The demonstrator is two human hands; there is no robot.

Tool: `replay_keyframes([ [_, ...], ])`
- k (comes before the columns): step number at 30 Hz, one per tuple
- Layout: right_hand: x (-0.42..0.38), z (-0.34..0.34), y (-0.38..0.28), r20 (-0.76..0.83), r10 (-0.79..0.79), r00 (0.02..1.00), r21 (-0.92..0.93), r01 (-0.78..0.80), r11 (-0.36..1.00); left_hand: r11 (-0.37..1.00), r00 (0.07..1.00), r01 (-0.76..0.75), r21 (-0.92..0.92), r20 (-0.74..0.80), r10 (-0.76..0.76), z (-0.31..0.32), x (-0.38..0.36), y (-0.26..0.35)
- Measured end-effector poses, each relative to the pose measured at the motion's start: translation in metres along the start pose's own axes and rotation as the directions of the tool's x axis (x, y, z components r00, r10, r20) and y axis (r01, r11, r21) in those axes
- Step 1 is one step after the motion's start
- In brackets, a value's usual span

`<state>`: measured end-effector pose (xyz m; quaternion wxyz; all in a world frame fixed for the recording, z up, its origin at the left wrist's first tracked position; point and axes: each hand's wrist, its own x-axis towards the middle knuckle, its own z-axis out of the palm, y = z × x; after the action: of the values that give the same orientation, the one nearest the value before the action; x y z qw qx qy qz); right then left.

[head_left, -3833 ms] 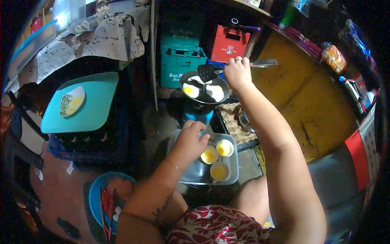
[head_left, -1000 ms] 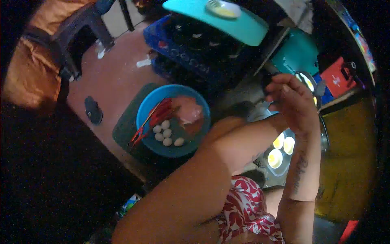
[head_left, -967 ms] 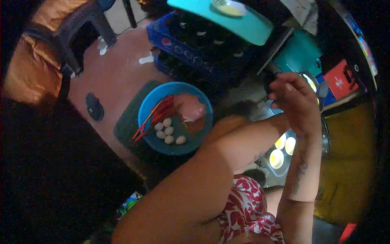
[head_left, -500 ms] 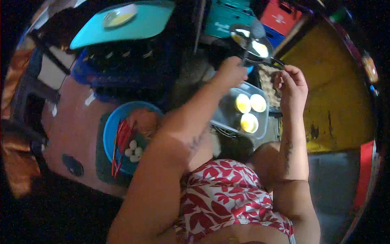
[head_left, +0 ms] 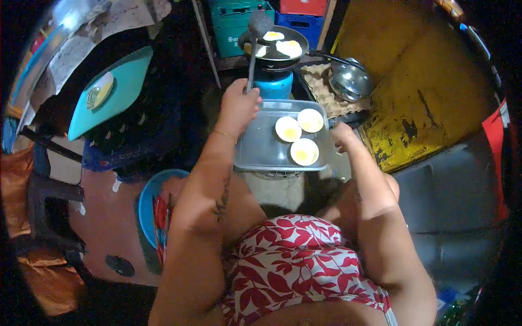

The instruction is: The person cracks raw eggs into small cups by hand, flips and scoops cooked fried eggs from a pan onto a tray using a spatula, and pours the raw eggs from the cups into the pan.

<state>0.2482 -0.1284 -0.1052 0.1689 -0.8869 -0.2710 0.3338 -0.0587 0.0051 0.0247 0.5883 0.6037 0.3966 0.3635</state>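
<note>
My left hand (head_left: pixel 239 103) is closed around the handle of a dark spatula (head_left: pixel 260 24), whose rounded head is raised at the left rim of the frying pan (head_left: pixel 300 35). Three fried eggs (head_left: pixel 289 48) show in the pan, which sits on a burner above a blue gas cylinder (head_left: pixel 273 87). My right hand (head_left: pixel 342 137) hangs with curled fingers beside the right edge of a clear plastic tray (head_left: pixel 244 160); whether it holds anything is hidden. Inside the tray stand three white bowls (head_left: pixel 304 152) with yellow egg in them.
A metal bowl-shaped piece (head_left: pixel 350 81) lies on egg cartons (head_left: pixel 321 89), right of the burner. Crates (head_left: pixel 228 30) stand behind the pan. To the left are a turquoise board (head_left: pixel 128 79) bearing a plate (head_left: pixel 100 92), and a blue basin (head_left: pixel 147 204). A yellow panel (head_left: pixel 413 81) borders the right.
My right hand has come off the pan's handle and dropped down beside the tray. My left hand still holds the spatula, now at the pan's left side. The view has shifted.
</note>
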Motion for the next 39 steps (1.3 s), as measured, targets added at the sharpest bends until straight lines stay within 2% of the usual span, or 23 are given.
replay_keyframes([
  [1,0.003,0.005,0.004,0.133,0.071,0.989,-0.020,-0.069,0.997,1.000,1.000,0.004,0.010,0.011,-0.004,0.000,0.001,-0.001],
  [2,0.004,0.010,0.010,0.135,0.077,0.988,-0.011,-0.077,0.997,1.000,1.000,-0.004,0.023,0.013,0.004,-0.001,0.002,-0.002],
  [4,-0.008,0.017,0.011,0.137,0.024,0.990,0.233,-0.055,0.971,0.999,1.000,-0.013,0.039,0.024,0.012,-0.002,0.002,0.001],
  [5,-0.015,0.021,0.011,0.083,0.012,0.996,0.310,-0.037,0.950,0.999,1.000,-0.019,0.041,0.019,0.018,-0.003,0.000,0.005],
  [8,-0.009,0.031,0.018,0.008,-0.022,1.000,0.241,0.020,0.970,0.999,1.000,-0.021,0.037,0.016,0.020,-0.005,0.005,0.002],
  [9,0.001,0.035,0.026,0.004,-0.020,1.000,0.241,0.019,0.970,0.999,1.000,-0.017,0.037,0.011,0.016,-0.005,0.008,0.001],
  [11,0.022,0.039,0.041,0.033,-0.065,0.997,0.106,0.061,0.993,0.999,0.999,-0.031,0.044,0.010,0.030,-0.004,0.007,0.004],
  [12,0.011,0.035,0.035,0.028,-0.067,0.997,0.103,0.064,0.993,0.998,0.999,-0.044,0.048,0.005,0.044,-0.005,0.006,0.006],
  [14,-0.025,0.029,0.025,0.005,-0.080,0.997,0.295,0.075,0.953,0.999,0.999,-0.047,0.017,0.009,0.047,-0.008,0.008,0.003],
  [18,-0.030,0.030,0.036,-0.012,-0.077,0.997,0.341,0.077,0.937,0.997,0.997,-0.072,-0.022,0.020,0.073,-0.011,0.009,0.002],
  [21,-0.030,0.035,0.044,-0.001,0.013,1.000,0.413,-0.012,0.910,0.997,0.997,-0.065,-0.046,0.029,0.066,-0.011,0.010,0.003],
  [23,-0.038,0.038,0.042,-0.001,0.000,1.000,0.545,0.000,0.838,0.997,0.997,-0.065,-0.034,0.028,0.066,-0.011,0.010,0.004],
  [30,-0.030,0.048,0.040,-0.021,0.015,1.000,0.515,-0.003,0.857,0.998,0.999,-0.050,-0.043,0.007,0.050,-0.009,0.002,0.009],
  [33,-0.022,0.056,0.039,-0.055,0.043,0.998,0.458,-0.013,0.889,0.998,0.999,-0.038,-0.054,-0.008,0.037,-0.011,-0.003,0.012],
  [34,-0.038,0.054,0.025,-0.404,-0.091,0.910,0.107,0.146,0.983,0.998,0.999,-0.032,-0.055,-0.014,0.032,-0.012,-0.003,0.012],
  [35,-0.053,0.054,0.009,-0.636,-0.320,0.702,-0.286,0.170,0.943,0.997,0.999,-0.042,-0.057,-0.001,0.042,-0.014,-0.003,0.012],
  [36,-0.058,0.055,-0.008,-0.631,-0.323,0.705,-0.290,0.171,0.941,0.997,0.999,-0.052,-0.059,0.013,0.053,-0.015,-0.003,0.012],
  [37,-0.059,0.058,-0.026,-0.557,-0.451,0.698,-0.384,0.265,0.884,0.997,0.999,-0.046,-0.059,0.010,0.047,-0.016,-0.003,0.013],
  [38,-0.063,0.062,-0.045,-0.469,-0.568,0.677,-0.465,0.357,0.810,0.997,0.999,-0.047,-0.064,0.020,0.048,-0.017,-0.004,0.014],
  [39,-0.074,0.066,-0.068,-0.316,-0.615,0.723,-0.562,0.379,0.735,0.996,0.998,-0.050,-0.068,0.033,0.053,-0.018,-0.004,0.015],
])
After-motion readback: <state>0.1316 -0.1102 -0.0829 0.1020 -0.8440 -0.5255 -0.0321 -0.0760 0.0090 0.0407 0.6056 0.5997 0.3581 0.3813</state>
